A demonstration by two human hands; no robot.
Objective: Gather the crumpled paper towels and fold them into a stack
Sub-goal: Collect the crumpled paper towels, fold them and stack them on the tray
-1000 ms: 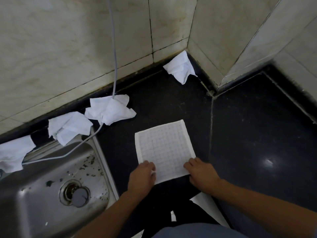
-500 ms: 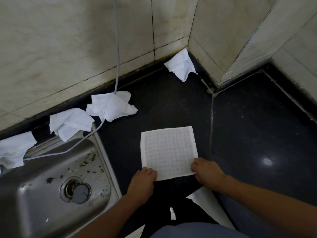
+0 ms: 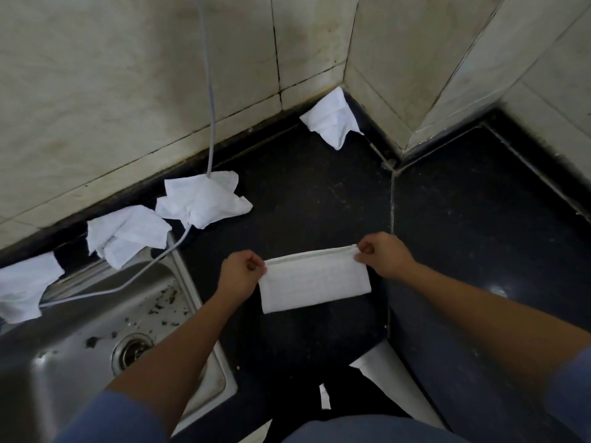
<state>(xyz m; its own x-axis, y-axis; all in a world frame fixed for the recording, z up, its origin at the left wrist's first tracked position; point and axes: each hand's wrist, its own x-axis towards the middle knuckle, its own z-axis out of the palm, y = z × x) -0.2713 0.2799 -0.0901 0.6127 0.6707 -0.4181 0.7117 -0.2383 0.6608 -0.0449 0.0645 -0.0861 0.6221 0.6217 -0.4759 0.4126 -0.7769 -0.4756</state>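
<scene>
Folded paper towel (image 3: 315,280) on dark counter (image 3: 307,193), long axis running left to right, left hand (image 3: 240,276) and right hand (image 3: 385,257) pinching its far corners, apparently doubled edge farthest away

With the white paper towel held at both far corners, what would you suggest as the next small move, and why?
Probably carry the right hand across to the left hand, halving the folded white paper towel crosswise: it forms a long strip on the black countertop, both hands pinching its far corners.

White paper towel (image 3: 315,279) folded in half, four crumpled towels (image 3: 201,199) behind
</scene>
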